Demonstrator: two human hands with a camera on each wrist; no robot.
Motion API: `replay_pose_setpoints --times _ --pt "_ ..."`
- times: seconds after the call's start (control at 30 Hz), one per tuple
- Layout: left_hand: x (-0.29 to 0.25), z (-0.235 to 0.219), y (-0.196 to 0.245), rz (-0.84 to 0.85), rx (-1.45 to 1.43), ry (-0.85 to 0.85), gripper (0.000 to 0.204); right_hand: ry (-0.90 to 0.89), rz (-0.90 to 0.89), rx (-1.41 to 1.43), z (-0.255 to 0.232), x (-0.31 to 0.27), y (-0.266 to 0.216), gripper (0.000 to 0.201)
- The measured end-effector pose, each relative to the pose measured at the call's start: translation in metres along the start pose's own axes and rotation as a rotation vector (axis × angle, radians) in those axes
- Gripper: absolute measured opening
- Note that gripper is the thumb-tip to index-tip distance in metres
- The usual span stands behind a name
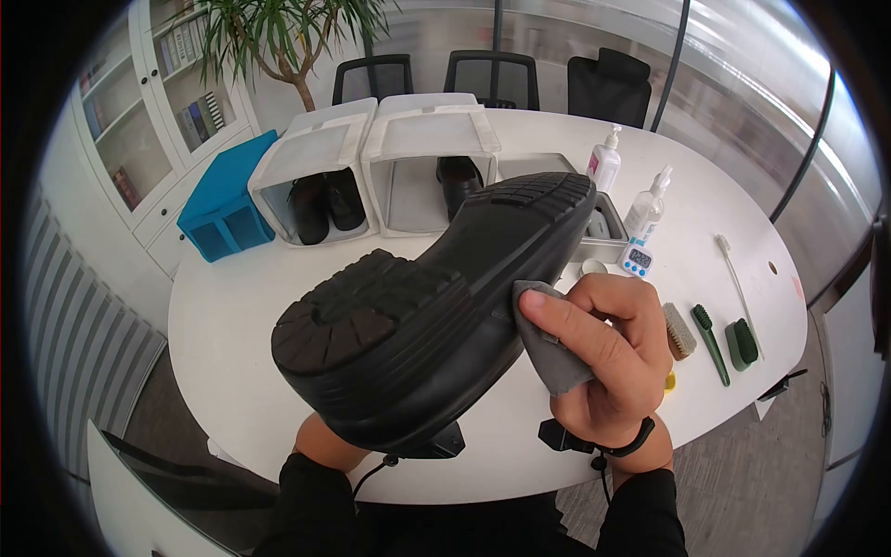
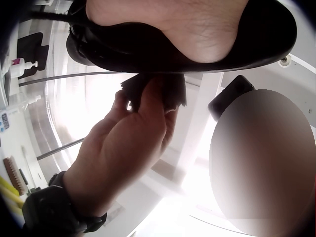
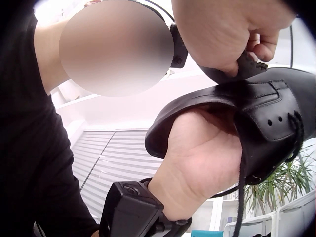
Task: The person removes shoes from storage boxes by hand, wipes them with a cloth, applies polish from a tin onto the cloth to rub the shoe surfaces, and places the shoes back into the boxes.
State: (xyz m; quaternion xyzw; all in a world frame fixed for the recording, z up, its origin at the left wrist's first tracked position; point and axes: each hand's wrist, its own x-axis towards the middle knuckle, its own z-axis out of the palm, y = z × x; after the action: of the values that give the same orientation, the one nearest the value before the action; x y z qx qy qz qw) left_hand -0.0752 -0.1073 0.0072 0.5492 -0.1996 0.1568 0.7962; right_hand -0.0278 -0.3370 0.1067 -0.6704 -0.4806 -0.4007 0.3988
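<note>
A black lace-up leather shoe [image 1: 399, 334] is held up above the table, its treaded sole tilted toward the head camera. My left hand [image 3: 205, 143] reaches into the shoe's opening and carries it from inside; the fingers are hidden there. Between thumb and fingers my right hand [image 1: 617, 357] pinches a grey cloth [image 1: 555, 362]. That cloth lies against the side of the shoe near the sole's edge. Laces [image 3: 296, 131] hang from the shoe in the right wrist view.
On the white table [image 1: 232, 362] stand two white shoe boxes [image 1: 432, 139] with black shoes inside, and a blue box [image 1: 227, 204]. To the right are a pump bottle [image 1: 604, 162], a spray bottle [image 1: 647, 206], a timer [image 1: 637, 260], a wooden brush [image 1: 679, 331] and green brushes [image 1: 711, 343].
</note>
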Motion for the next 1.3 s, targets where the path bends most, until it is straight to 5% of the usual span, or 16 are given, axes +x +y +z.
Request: replay_pose_setpoints --times 0.63,1.13,1.3 --pt "0.001 0.004 0.001 -0.02 -0.115 0.015 0.074 0.034 -0.001 -0.007 0.003 0.0 0.001 0.069" --pt "0.003 0.008 0.002 -0.036 -0.205 0.022 0.075 -0.119 -0.043 0.051 -0.011 0.005 -0.013 0.064" --pt "0.003 0.008 0.003 -0.037 -0.237 0.026 0.076 0.054 -0.015 -0.081 -0.008 0.004 -0.002 0.06"
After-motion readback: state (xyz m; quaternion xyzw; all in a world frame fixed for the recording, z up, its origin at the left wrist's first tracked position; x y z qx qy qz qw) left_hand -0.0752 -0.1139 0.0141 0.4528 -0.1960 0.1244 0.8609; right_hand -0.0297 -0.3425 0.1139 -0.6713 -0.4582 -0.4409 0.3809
